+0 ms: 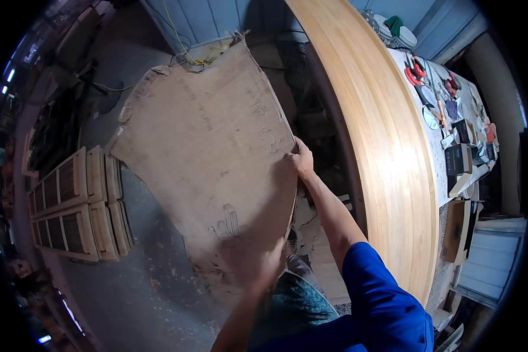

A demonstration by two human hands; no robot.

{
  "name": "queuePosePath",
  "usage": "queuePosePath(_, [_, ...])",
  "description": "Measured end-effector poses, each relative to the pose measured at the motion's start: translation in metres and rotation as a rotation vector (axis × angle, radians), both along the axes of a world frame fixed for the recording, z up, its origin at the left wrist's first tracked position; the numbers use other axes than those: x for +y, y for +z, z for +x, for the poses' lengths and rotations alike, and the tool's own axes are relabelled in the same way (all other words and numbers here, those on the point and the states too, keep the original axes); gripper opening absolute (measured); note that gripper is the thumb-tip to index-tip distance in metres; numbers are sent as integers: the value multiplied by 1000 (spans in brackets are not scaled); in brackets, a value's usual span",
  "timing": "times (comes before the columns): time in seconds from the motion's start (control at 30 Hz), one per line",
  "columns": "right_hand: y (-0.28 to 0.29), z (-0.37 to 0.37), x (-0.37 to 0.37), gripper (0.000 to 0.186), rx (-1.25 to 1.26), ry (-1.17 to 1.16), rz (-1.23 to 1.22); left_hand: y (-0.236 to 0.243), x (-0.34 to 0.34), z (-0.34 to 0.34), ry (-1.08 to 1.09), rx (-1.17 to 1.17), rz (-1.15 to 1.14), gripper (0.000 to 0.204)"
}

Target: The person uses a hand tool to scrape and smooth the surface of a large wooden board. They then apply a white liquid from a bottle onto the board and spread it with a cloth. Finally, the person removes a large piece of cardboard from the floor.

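A large brown cardboard sheet [199, 141], worn and torn along its edges, with pencil-like marks and a drawing on it, spreads out in front of me. Its right edge is gripped by my right hand [301, 158], the fingers closed around the border. My left hand [268, 261] is smeared by motion at the near right part of the sheet, so its fingers do not show clearly. Right of the sheet runs a long, smooth wooden top [381, 129], close to my right forearm.
Slatted wooden frames [70, 205] stand stacked on the grey floor [152, 276] at left. A yellow cable [196, 60] lies near the blue wall. Beyond the wooden top, a table holds red-handled tools [415, 71], small boxes [456, 159] and other items.
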State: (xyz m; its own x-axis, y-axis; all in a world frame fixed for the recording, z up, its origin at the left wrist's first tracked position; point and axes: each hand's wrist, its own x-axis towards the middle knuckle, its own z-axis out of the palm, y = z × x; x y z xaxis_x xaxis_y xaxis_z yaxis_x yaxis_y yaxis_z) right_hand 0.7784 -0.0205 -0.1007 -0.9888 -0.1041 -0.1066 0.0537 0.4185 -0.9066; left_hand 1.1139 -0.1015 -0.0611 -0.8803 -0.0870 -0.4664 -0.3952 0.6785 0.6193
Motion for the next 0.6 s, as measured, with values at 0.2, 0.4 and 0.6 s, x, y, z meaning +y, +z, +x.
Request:
queuePosePath(0.2, [-87,24,25,65,-149,-88,162,-96,44,-34,-95,149,3,64])
queuePosePath(0.4, [-134,157,88,41,-734,244,260,-138,46,-64,3,63,-24,57])
queuePosePath(0.6, [-144,158,97,37,-507,-85,655,-106,41,-46,233,-150,631,51])
